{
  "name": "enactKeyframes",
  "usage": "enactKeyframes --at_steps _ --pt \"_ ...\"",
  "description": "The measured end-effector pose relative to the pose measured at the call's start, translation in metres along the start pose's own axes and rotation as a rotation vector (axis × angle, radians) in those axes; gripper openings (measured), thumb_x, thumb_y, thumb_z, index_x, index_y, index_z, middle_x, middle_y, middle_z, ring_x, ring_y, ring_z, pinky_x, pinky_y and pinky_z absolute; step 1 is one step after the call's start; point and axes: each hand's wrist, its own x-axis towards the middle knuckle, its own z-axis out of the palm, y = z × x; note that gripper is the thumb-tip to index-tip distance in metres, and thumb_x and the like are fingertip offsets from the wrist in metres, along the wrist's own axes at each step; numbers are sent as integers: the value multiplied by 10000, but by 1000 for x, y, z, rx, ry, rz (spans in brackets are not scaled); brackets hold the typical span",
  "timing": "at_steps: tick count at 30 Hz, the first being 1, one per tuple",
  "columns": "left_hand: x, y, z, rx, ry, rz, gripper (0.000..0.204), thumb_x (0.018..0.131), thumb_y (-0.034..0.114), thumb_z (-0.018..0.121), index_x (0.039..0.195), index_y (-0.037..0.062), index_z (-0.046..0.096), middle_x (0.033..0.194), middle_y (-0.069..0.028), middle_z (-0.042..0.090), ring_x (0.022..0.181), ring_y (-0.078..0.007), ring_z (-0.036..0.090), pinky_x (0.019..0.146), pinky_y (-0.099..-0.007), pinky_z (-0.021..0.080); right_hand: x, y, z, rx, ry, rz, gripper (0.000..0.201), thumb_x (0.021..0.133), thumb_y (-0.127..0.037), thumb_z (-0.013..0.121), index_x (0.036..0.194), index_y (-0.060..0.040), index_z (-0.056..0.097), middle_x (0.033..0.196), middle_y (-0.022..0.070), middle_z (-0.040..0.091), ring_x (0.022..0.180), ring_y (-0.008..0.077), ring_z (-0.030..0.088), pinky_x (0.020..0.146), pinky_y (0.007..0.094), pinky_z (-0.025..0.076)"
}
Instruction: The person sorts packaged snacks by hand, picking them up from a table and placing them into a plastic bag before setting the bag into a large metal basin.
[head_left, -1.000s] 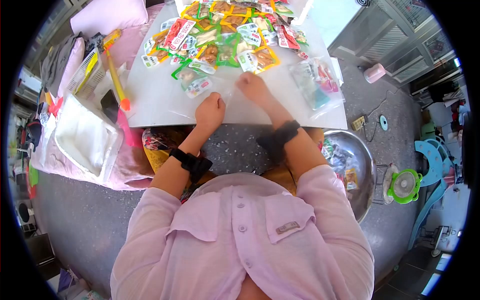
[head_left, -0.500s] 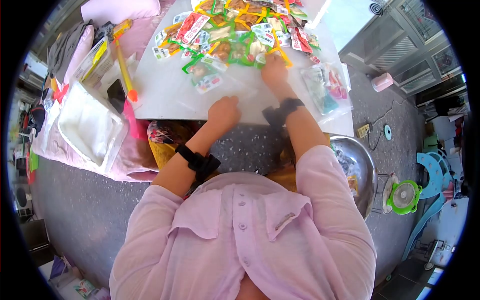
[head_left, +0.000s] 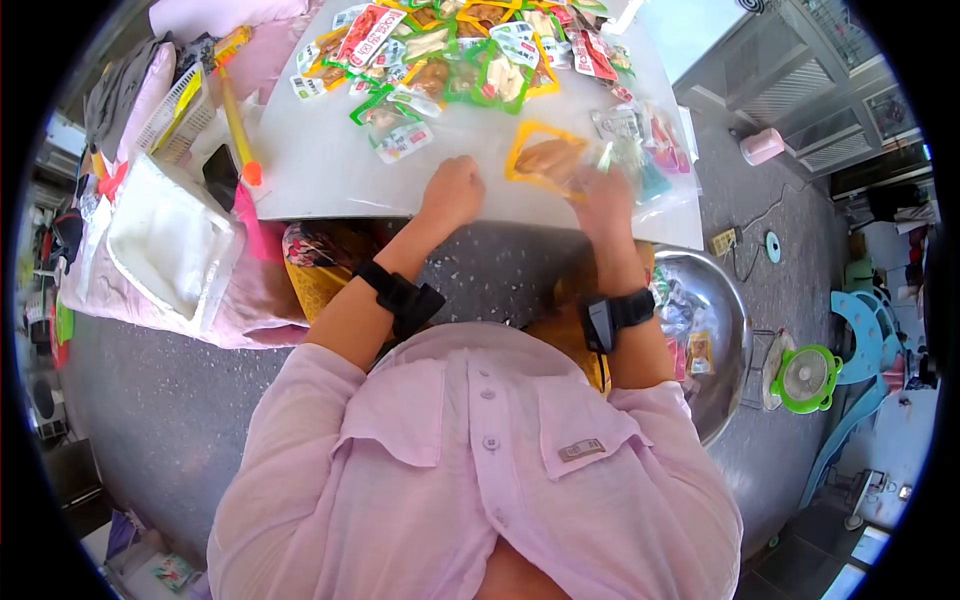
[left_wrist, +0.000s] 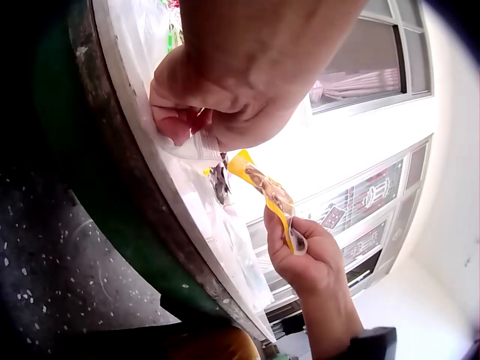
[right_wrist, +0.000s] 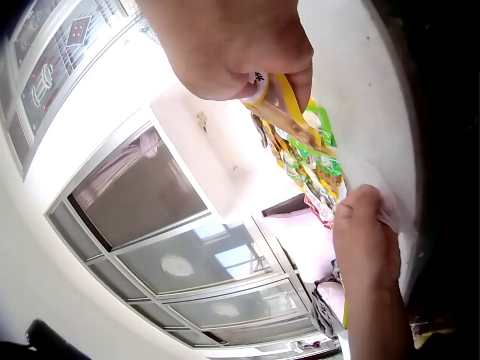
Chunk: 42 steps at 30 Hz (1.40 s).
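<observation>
My right hand (head_left: 606,204) pinches one end of a yellow-edged packet (head_left: 545,158) with brown contents, lifted above the table's near right part. In the right wrist view the thumb and fingers close on the packet (right_wrist: 283,112). Near the table's front edge, my left hand (head_left: 452,192) has its fingers curled; in the left wrist view it (left_wrist: 217,97) pinches the edge of a clear plastic bag (left_wrist: 196,147). A green-edged packet (head_left: 395,125) lies just beyond the left hand. Farther back is a pile of colourful packets (head_left: 430,72).
Clear bags with pink and teal parts (head_left: 650,150) lie on the table's right side. A metal basin (head_left: 722,385) with packets stands below right. On the left are a white foam box (head_left: 165,245), a basket (head_left: 180,125) and a yellow stick (head_left: 235,125).
My right hand has reached to the pile, taken a yellow-edged packet and drawn it back towards the right front. The left hand has shifted slightly to the right, staying near the table edge.
</observation>
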Motion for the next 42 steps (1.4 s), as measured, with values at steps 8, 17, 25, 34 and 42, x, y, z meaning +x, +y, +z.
enactKeyframes --at_steps 8,17,25,34,42 --pt "-1 2 0 -73 -2 9 124 691 111 493 716 -10 511 710 -171 526 685 -312 509 602 -371 398 -14 15 10 14 -102 173 176 729 13 419 895 3 475 775 76 527 657 175 539 554 297 470" --pt "-9 13 7 -23 36 106 111 702 127 493 729 22 517 724 -160 514 704 -322 500 613 -386 397 -3 39 19 -590 -177 -216 177 690 -59 491 844 26 507 741 78 546 611 143 529 525 273 432" --pt "-23 49 -22 120 -80 171 113 726 120 449 787 46 511 733 -146 513 677 -323 506 579 -400 407 -1 12 10 -1150 -203 58 191 718 -121 464 844 15 508 696 83 543 569 139 520 456 265 410" --pt "-27 38 2 220 43 243 124 709 105 451 810 44 488 778 -147 520 699 -331 522 589 -422 417 -16 30 27 -519 -141 301 155 752 -112 455 870 -25 506 734 50 550 565 118 518 427 207 412" --pt "-33 40 6 143 21 217 93 695 104 467 763 42 469 795 -147 515 688 -342 517 578 -419 425 -12 37 32 -230 14 294 135 756 -75 433 837 18 488 722 94 548 618 157 554 443 264 462"
